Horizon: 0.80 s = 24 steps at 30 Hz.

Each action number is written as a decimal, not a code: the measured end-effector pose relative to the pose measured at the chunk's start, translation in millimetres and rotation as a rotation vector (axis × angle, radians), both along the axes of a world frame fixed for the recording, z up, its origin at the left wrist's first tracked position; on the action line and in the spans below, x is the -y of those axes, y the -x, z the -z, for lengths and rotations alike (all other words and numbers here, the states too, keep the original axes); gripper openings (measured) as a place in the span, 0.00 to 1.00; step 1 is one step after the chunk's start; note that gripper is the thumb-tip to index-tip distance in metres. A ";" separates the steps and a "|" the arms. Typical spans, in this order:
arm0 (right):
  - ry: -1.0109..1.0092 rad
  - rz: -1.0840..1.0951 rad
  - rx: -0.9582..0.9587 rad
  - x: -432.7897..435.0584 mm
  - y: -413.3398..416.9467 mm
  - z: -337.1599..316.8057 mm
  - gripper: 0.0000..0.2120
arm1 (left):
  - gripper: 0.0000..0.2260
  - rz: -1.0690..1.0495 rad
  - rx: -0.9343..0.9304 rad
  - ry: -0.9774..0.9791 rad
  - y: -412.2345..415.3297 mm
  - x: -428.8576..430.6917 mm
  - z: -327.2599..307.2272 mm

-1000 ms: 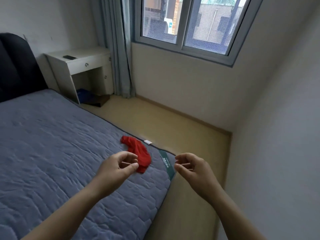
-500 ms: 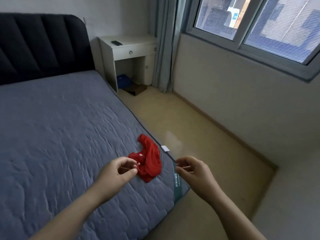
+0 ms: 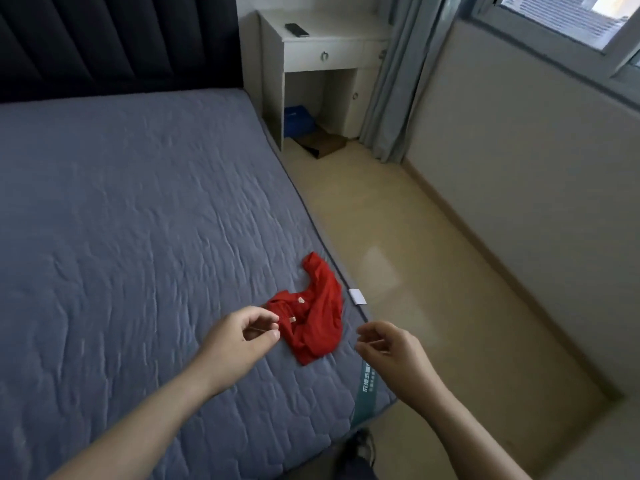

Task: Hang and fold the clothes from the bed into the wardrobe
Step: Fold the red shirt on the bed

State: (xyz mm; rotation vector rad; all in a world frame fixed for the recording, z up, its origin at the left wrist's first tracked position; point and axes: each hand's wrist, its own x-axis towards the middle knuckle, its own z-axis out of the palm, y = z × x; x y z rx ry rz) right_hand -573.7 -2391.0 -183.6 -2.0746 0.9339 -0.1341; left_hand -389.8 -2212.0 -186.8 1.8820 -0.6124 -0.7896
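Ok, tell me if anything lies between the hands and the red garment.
Nothing visible does. The left hand hovers beside the red garment, the right hand to its right; only mattress shows between. The wardrobe is out of view.

Single head-worn view looks steeply down from beside the mattress's (image 3: 138, 202) near corner; headboard (image 3: 104, 39) at eleven o'clock; nightstand (image 3: 332, 34) twelve; window (image 3: 554, 13) two.

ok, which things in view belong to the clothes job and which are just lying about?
Job:
- crumpled red garment
- grey-blue quilted mattress it lies on
- left hand and right hand, both near the garment

Lying about:
- white bedside table
- black remote on top of it
- blue item underneath it
- brown flat item on the floor
- grey curtain
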 end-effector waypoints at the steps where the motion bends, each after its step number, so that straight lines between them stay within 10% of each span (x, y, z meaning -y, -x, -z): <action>1: -0.007 -0.025 -0.014 8.1 -7.8 6.4 0.08 | 0.09 -0.025 0.002 -0.012 -2.5 4.4 5.2; 24: 0.067 -0.615 -0.313 168.5 -140.3 288.2 0.15 | 0.05 -0.460 -0.103 -0.401 -10.6 121.2 297.4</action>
